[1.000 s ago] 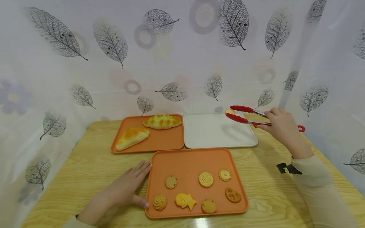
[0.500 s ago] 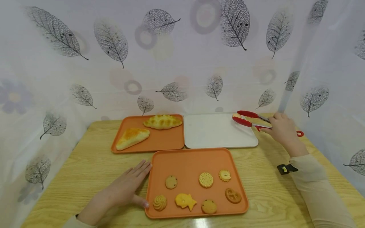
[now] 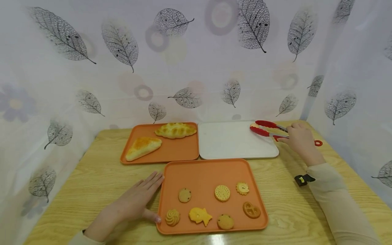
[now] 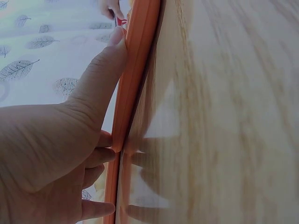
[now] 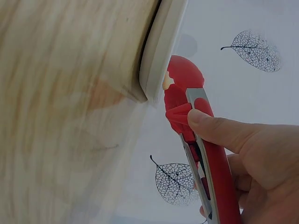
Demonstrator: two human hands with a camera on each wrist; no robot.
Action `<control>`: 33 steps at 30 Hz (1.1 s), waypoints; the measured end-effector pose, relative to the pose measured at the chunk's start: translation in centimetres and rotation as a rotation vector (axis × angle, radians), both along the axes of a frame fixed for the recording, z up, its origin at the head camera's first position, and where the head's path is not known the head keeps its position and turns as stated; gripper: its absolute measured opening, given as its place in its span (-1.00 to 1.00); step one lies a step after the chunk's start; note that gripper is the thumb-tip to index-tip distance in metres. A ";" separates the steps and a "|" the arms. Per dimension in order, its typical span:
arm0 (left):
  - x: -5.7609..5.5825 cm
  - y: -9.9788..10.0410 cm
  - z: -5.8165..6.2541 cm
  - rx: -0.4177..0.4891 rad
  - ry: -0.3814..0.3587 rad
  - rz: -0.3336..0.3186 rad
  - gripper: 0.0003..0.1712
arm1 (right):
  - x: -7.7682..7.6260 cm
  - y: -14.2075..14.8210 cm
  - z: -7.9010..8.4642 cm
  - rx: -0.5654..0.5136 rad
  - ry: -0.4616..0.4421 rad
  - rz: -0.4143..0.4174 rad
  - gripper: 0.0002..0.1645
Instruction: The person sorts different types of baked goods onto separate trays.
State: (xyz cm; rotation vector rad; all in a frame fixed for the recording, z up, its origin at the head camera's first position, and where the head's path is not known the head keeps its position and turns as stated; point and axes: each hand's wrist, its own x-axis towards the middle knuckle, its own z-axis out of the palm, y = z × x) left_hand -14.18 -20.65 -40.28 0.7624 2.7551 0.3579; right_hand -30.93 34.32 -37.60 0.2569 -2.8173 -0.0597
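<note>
My right hand (image 3: 301, 141) grips a pair of red-tipped tongs (image 5: 219, 172), its thumb laid along the handle in the right wrist view. Between the tong tips is a small pale cookie (image 3: 254, 126), mostly covered by them, low over the far right part of the white tray (image 3: 226, 143). My left hand (image 3: 131, 200) lies with straight fingers against the left edge of the near orange tray (image 3: 205, 173). In the left wrist view its thumb and fingertips touch the rim of that tray. Several cookies, among them a fish-shaped cookie (image 3: 199, 216) and a pretzel-shaped cookie (image 3: 251, 210), lie on it.
A second orange tray (image 3: 174, 153) at the back left holds a triangular pastry (image 3: 142, 148) and a braided bread (image 3: 176, 130). It stands beside the white tray on a wooden table (image 3: 95, 173). A leaf-patterned curtain (image 3: 183, 68) closes off the back and sides.
My right hand has carried the tongs and the pale cookie to the right and down towards the white tray. Over the last half second the tong tips barely moved. My left hand stays put.
</note>
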 end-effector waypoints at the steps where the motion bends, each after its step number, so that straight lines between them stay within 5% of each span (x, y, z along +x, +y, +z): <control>1: 0.0 0.0 0.0 -0.001 0.001 0.000 0.48 | 0.0 -0.1 0.0 0.006 -0.008 -0.005 -0.35; 11: 0.0 0.0 -0.1 0.012 0.002 -0.002 0.47 | 0.2 -0.4 0.2 0.009 0.029 -0.012 -0.32; 24: 0.1 0.1 0.2 0.012 0.005 0.000 0.47 | 1.4 -0.8 2.2 -0.166 0.099 0.159 -0.28; 33: 0.0 0.1 0.3 0.014 0.007 0.001 0.47 | 2.9 -4.0 4.0 -0.171 0.125 0.295 -0.23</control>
